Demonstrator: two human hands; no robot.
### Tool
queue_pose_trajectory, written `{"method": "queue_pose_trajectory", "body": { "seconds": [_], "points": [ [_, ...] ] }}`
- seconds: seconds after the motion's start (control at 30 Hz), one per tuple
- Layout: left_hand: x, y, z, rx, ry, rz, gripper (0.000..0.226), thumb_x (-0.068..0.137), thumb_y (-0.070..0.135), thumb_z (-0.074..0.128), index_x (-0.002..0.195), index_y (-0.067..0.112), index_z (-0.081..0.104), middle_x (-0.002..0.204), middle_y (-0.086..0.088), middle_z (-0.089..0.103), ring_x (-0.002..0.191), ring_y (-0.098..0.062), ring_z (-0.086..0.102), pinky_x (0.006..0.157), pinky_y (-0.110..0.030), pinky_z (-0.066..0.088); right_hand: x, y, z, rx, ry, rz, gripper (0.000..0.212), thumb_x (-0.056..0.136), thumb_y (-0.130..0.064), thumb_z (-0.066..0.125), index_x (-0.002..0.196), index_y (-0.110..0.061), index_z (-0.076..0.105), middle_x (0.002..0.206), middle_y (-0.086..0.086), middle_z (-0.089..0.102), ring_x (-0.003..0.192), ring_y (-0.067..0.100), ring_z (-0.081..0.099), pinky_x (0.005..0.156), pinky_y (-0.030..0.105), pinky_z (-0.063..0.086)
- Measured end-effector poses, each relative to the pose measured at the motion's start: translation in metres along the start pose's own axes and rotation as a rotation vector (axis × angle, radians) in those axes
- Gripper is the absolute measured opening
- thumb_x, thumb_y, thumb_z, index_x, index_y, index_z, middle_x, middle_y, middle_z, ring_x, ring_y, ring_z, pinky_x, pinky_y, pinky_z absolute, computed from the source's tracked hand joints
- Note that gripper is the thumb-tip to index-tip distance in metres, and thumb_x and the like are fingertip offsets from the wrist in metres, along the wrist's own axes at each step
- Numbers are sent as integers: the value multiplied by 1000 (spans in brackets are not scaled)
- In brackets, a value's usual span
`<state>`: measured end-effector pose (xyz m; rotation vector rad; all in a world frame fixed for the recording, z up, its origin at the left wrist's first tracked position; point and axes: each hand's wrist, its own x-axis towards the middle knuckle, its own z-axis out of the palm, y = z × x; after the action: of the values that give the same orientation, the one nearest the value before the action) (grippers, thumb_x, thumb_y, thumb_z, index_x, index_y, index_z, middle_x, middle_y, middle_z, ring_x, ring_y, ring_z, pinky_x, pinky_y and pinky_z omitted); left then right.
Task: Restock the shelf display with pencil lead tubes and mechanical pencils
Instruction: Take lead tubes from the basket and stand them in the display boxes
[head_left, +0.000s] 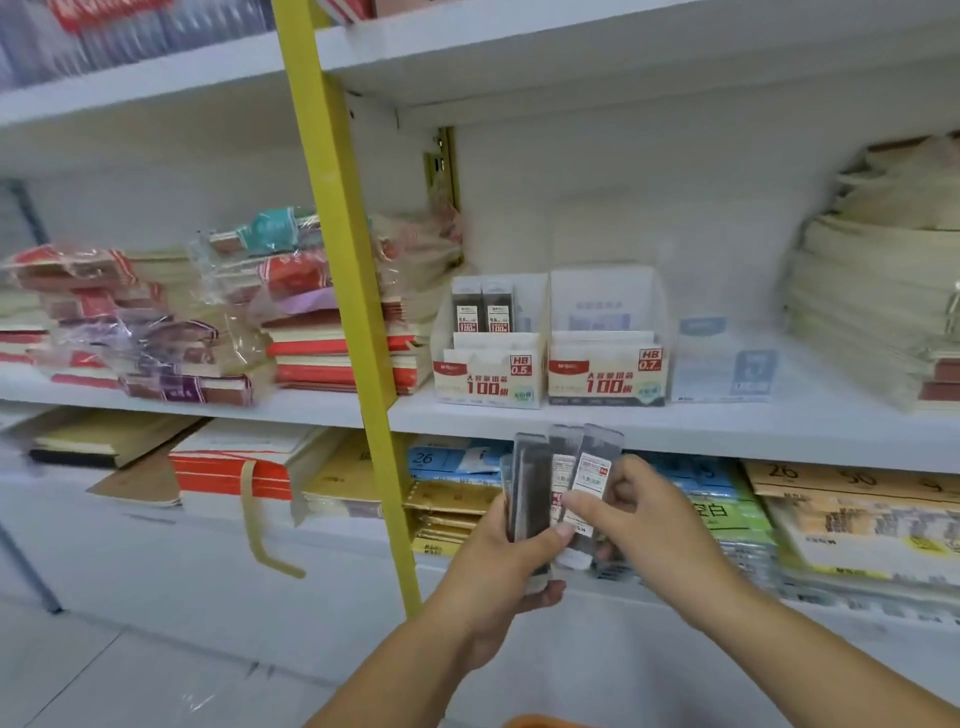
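Lead tubes (532, 483): about four gripped in left hand (498, 566); right hand (639, 514) pinches one; two in display box (488, 379).

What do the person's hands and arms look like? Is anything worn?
Nothing worn shows. The left hand and right hand have no gloves or rings, and the nails look short. The left forearm and right forearm carry no sleeve, watch or bracelet.

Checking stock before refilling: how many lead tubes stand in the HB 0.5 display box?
2. Left tube and right tube stand upright side by side at the back left of the HB 0.5 box; others may be hidden lower down.
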<state>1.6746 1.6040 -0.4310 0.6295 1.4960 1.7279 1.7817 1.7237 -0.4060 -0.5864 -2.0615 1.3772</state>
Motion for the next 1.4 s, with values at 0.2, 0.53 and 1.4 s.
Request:
{"method": "queue_pose_trajectory", "body": {
  "seconds": [0.2, 0.53, 1.4],
  "points": [
    [13, 14, -22, -70, 39, 44, 30, 93, 25, 70, 122, 32, 65, 108, 1, 77, 95, -19, 67, 69, -32, 53, 23, -12, -9, 108, -145, 11, 15, 97, -30, 57, 106, -42, 57, 96, -16, 74, 78, 12, 73, 71, 35, 60],
    [12, 38, -47, -160, 144, 210, 33, 90, 21, 71, 120, 30, 63, 107, -4, 76, 93, -21, 67, 65, -31, 55, 23, -16, -10, -53, -224, -80, 31, 91, -23, 66, 111, -43, 54, 93, -12, 70, 60, 28, 67, 50, 31, 51],
    [41, 84, -66, -98, 321, 401, 26, 92, 20, 71, 103, 40, 61, 86, 22, 75, 78, 5, 71, 53, -21, 57, 145, -157, -13, -521, 192, -615, 17, 94, -26, 60, 87, -36, 48, 80, -17, 64, 71, -4, 61, 58, 17, 42]
  ]
}}
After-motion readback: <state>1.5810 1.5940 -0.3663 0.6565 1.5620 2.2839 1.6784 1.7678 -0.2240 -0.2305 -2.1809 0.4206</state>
